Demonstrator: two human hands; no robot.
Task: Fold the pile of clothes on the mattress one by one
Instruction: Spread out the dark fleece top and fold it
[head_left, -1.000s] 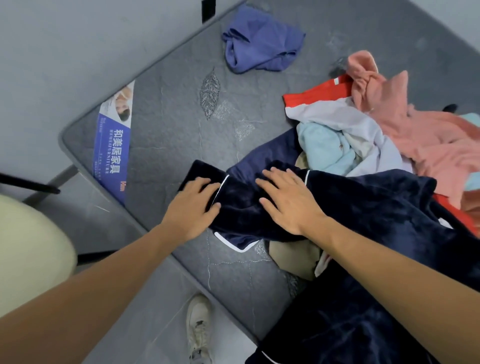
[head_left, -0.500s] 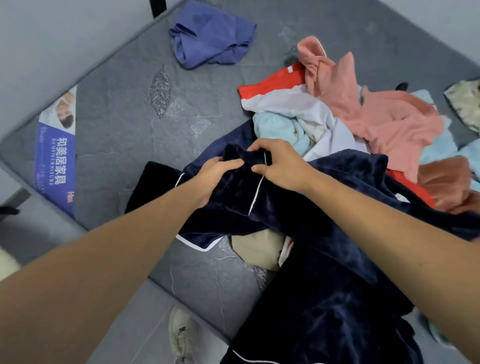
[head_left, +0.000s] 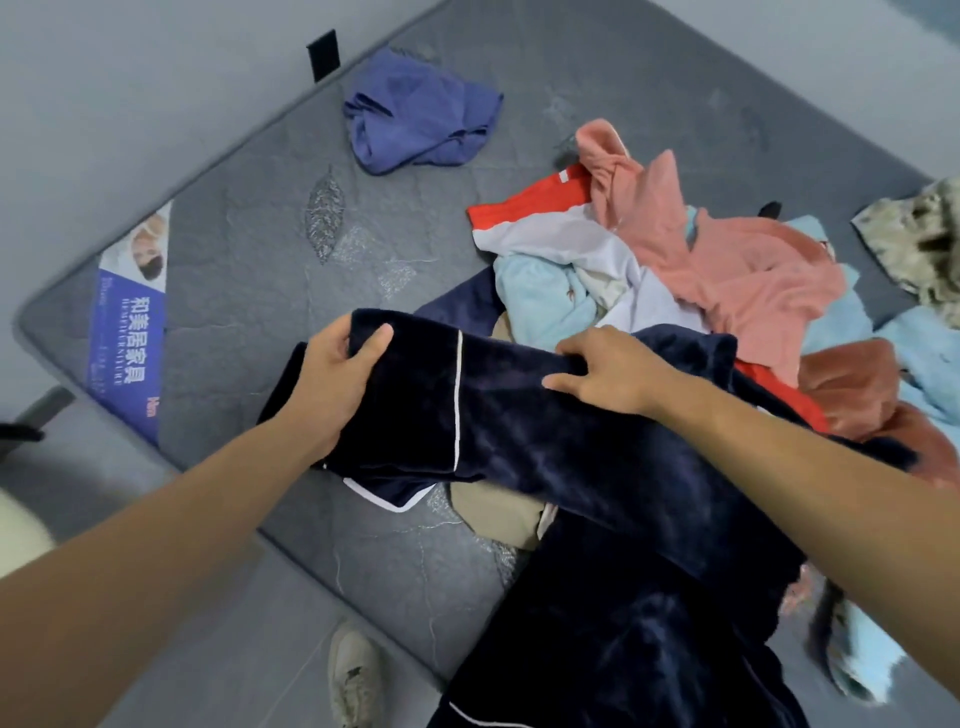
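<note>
**Folding barely begun: navy garment in hand, pile still heaped**

Gripping the dark navy plush garment with white piping (head_left: 519, 431), both hands work at one end of it. Left hand (head_left: 337, 384) has its fingers and thumb curled round the end of the fabric, thumb on top. Right hand (head_left: 597, 374) pinches a ridge of the same cloth further along, fingers bent over it. Between the hands the fabric is held roughly level above the grey quilted mattress (head_left: 249, 270); the rest trails down off the near edge toward the person.

Progress, judged from the layout: early. Nothing in view reads as a finished, squared fold. A blue-violet cloth (head_left: 421, 114) lies apart near the far edge, bunched; cannot tell whether it counts as done. The pile is untouched: salmon-pink fleece garment (head_left: 727, 260), red-and-white top (head_left: 545, 228), pale blue soft garment (head_left: 540, 301), rust-brown piece (head_left: 857, 389), beige item (head_left: 493, 514) under the navy one, a mottled cloth (head_left: 919, 244) at the right edge.

Remaining: finish this garment, then every heaped piece.
</note>
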